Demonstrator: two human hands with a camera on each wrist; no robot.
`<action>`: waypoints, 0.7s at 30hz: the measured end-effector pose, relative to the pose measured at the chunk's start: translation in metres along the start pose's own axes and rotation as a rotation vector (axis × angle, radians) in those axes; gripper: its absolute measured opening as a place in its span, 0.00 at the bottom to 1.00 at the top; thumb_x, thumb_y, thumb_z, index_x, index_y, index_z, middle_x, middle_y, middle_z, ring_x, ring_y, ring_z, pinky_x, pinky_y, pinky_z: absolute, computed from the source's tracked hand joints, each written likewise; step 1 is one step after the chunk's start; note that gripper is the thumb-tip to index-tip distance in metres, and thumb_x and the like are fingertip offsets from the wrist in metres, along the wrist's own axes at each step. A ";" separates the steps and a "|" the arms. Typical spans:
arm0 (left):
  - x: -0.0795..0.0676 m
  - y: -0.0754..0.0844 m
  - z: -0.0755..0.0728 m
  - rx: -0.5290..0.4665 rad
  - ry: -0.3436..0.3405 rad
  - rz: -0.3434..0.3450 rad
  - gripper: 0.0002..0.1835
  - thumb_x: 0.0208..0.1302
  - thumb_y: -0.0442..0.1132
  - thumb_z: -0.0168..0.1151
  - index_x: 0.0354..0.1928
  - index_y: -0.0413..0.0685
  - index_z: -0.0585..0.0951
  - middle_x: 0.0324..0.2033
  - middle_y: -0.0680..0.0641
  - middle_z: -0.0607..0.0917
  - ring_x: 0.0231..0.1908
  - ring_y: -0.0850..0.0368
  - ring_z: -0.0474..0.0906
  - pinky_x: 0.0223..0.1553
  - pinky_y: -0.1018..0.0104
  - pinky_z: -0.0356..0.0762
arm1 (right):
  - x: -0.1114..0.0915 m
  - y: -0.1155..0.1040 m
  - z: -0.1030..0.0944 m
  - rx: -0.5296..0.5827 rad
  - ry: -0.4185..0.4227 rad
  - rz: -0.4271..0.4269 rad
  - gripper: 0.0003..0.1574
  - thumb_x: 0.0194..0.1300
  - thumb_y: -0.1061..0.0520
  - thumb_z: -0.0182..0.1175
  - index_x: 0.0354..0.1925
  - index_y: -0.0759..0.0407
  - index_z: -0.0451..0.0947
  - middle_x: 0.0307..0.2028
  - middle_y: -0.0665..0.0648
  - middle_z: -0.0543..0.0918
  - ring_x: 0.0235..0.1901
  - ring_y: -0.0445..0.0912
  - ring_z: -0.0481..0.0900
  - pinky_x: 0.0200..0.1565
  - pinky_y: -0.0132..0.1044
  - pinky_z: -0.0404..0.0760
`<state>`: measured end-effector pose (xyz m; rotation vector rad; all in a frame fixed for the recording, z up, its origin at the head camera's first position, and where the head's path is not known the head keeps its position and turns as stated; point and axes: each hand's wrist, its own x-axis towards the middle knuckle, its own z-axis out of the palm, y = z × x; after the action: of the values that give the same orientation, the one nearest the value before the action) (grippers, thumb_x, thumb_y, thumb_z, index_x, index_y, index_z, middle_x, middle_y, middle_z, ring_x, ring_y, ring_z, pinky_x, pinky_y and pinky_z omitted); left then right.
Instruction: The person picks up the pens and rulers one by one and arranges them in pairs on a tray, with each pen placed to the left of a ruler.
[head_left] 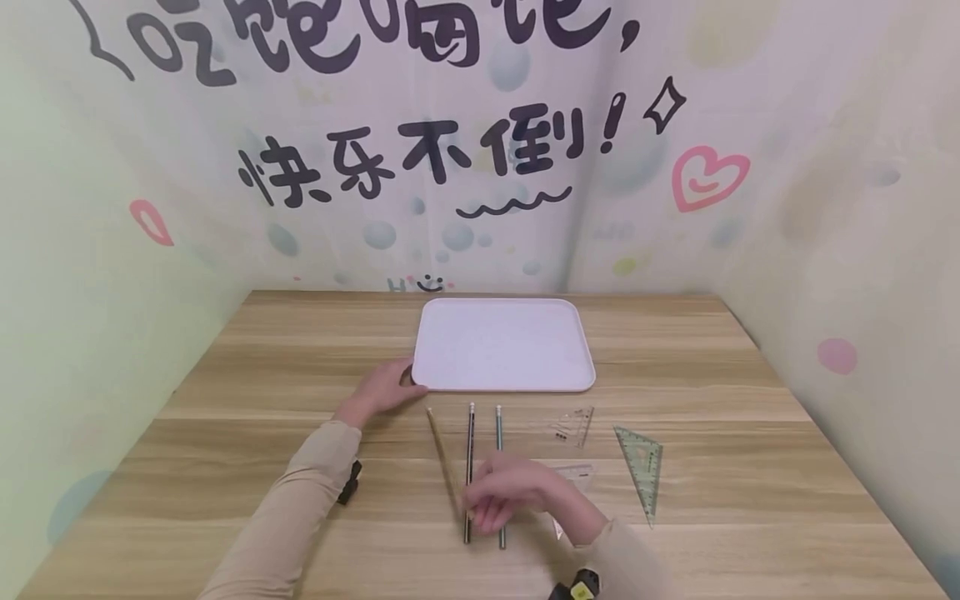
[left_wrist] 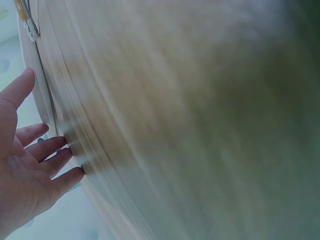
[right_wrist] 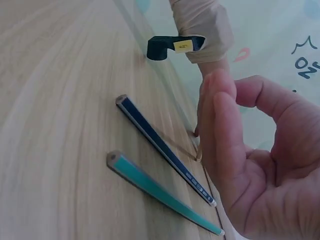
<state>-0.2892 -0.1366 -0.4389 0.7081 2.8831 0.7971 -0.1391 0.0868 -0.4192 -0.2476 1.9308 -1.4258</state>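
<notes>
My right hand (head_left: 504, 493) pinches the near end of a gold-brown pencil (head_left: 444, 450) between thumb and fingers. That pencil slants away toward the tray, mostly hidden behind the fingers in the right wrist view. Beside it on the table lie a dark blue pencil (right_wrist: 155, 140) and a teal pencil (right_wrist: 160, 197), each with a white far end; the hand partly covers both in the head view. My left hand (head_left: 386, 386) rests at the near left corner of a white tray (head_left: 510, 388). Its fingers (left_wrist: 55, 160) are loosely extended in the left wrist view.
Right of the pencils lie a small clear set square (head_left: 581, 427), another clear ruler piece (head_left: 576, 475) partly behind the right wrist, and a greenish set square (head_left: 643, 468). The tray stands at the table's back, before a printed wall cloth (head_left: 337, 242).
</notes>
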 end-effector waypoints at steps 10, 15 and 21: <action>-0.002 0.000 0.000 -0.004 -0.001 0.001 0.29 0.58 0.45 0.62 0.59 0.40 0.69 0.55 0.37 0.74 0.56 0.42 0.69 0.58 0.50 0.64 | -0.020 0.000 -0.025 0.034 -0.064 -0.011 0.08 0.51 0.62 0.53 0.19 0.61 0.74 0.14 0.51 0.77 0.13 0.38 0.74 0.16 0.23 0.75; -0.002 0.001 -0.001 0.002 0.004 0.005 0.28 0.58 0.45 0.62 0.59 0.40 0.70 0.54 0.37 0.75 0.55 0.41 0.69 0.58 0.50 0.65 | -0.020 -0.007 -0.038 0.018 -0.051 -0.027 0.08 0.51 0.61 0.53 0.18 0.60 0.74 0.13 0.50 0.77 0.13 0.37 0.74 0.17 0.24 0.75; -0.001 -0.001 0.001 0.008 0.008 -0.011 0.29 0.57 0.45 0.62 0.59 0.41 0.70 0.55 0.38 0.75 0.56 0.43 0.69 0.59 0.51 0.65 | -0.013 -0.017 -0.055 -0.012 0.026 -0.044 0.09 0.52 0.59 0.55 0.19 0.61 0.74 0.14 0.50 0.77 0.13 0.37 0.73 0.18 0.25 0.74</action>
<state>-0.2883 -0.1372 -0.4398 0.6912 2.8966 0.7890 -0.1691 0.1293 -0.3904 -0.2802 1.9663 -1.4526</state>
